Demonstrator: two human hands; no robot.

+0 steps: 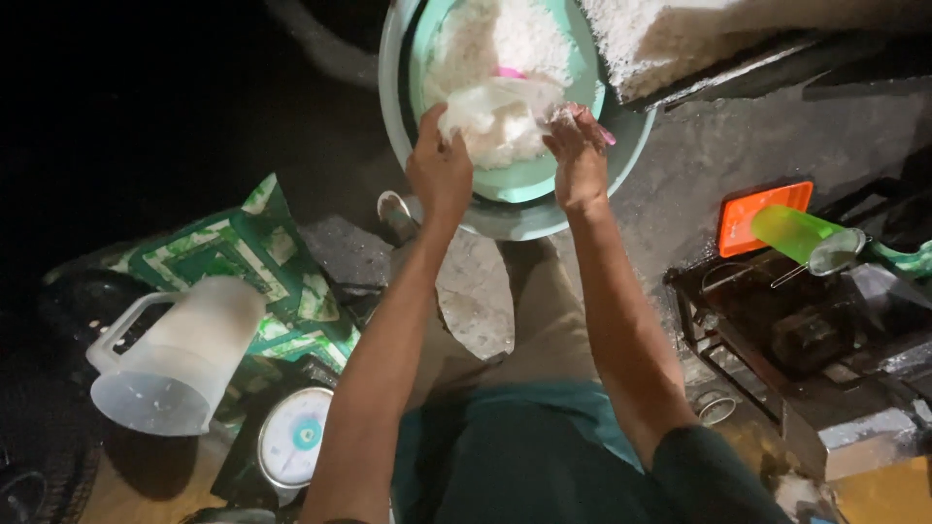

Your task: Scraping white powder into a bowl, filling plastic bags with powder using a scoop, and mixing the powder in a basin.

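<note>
My left hand [439, 167] and my right hand [579, 155] both reach into a pale green basin [515, 184] at the top middle. Between them they grip a thin clear plastic bag [495, 107] with white grainy stuff in it. The left hand pinches the bag's left edge, the right hand holds its right edge. More of the white grainy stuff [515, 34] is heaped in the basin behind the bag. A small pink thing [509, 72] pokes out of the heap; what it is cannot be told.
A clear plastic jug [175, 364] lies tilted at the left on a green patterned cloth [248, 247]. A round dial scale [294, 437] sits below it. At the right stand an orange tray [762, 209], a green cup [791, 233] and a dark metal machine [806, 340].
</note>
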